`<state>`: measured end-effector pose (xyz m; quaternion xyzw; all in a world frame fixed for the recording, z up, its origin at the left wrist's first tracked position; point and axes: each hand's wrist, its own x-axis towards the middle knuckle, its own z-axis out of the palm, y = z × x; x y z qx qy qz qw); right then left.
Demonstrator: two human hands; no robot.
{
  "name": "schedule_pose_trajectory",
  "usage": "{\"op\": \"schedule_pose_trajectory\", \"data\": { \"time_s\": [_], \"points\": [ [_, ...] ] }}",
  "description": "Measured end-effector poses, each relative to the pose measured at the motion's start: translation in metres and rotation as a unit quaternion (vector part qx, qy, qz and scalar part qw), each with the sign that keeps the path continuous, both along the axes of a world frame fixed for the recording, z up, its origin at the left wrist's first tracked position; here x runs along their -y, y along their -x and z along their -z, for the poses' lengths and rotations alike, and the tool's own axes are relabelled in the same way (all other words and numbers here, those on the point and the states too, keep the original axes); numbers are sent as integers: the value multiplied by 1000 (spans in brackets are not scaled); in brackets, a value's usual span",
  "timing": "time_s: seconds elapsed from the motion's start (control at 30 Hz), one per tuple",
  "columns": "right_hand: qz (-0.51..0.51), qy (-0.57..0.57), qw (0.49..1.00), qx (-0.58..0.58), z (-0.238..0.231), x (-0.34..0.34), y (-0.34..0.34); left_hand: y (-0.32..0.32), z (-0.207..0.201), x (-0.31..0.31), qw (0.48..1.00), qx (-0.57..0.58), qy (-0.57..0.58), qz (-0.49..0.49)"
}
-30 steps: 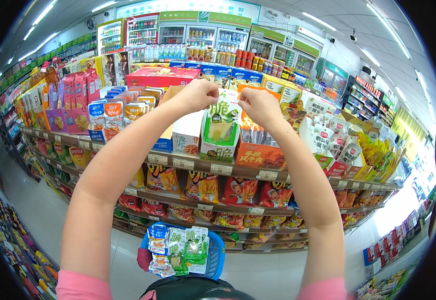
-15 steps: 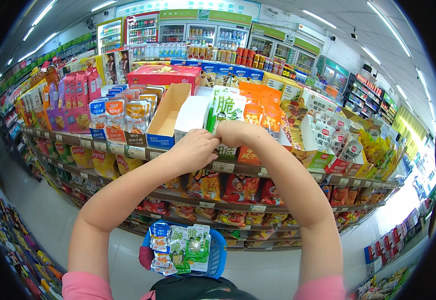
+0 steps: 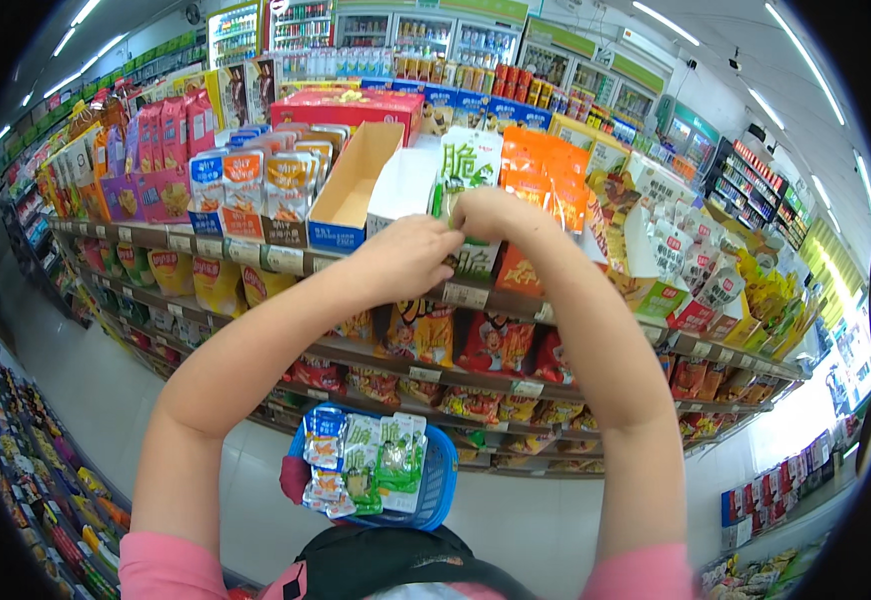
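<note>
Head view: two bare hands are reaching to one green-and-white packet (image 3: 470, 160).
The left hand (image 3: 413, 258) and right hand (image 3: 493, 215) are curling, half closed, before the packet standing on the top shelf (image 3: 508, 303); from here I am not seeing whether either is gripping it. Below, one blue basket (image 3: 443, 470) is holding at least two similar packets (image 3: 399, 455).

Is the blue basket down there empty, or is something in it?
Not empty: the blue basket visibly holds green-and-white packets and blue-and-white packets.
</note>
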<state>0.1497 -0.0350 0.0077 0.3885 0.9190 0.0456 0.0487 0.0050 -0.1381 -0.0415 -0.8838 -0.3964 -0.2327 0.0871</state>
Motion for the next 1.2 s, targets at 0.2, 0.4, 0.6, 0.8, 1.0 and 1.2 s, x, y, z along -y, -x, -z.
{"op": "schedule_pose_trajectory", "data": {
  "time_s": [0.2,0.4,0.6,0.8,1.0,1.2],
  "points": [
    [-56,-49,994,-77,1,7,-28,-3,2,-3,999,48,0,11],
    [-245,-283,860,-347,54,95,-45,5,31,43,979,147,-140,27],
    [-105,-3,930,-351,225,160,-79,10,179,91,970,218,105,12],
    [236,408,830,-298,477,150,-85,14,418,94,852,235,421,-202],
    [382,437,698,-419,558,130,-55,0,495,58,792,355,389,-308],
    [436,474,630,-435,573,116,-44,-8,487,36,735,356,473,-330]
  ]
}}
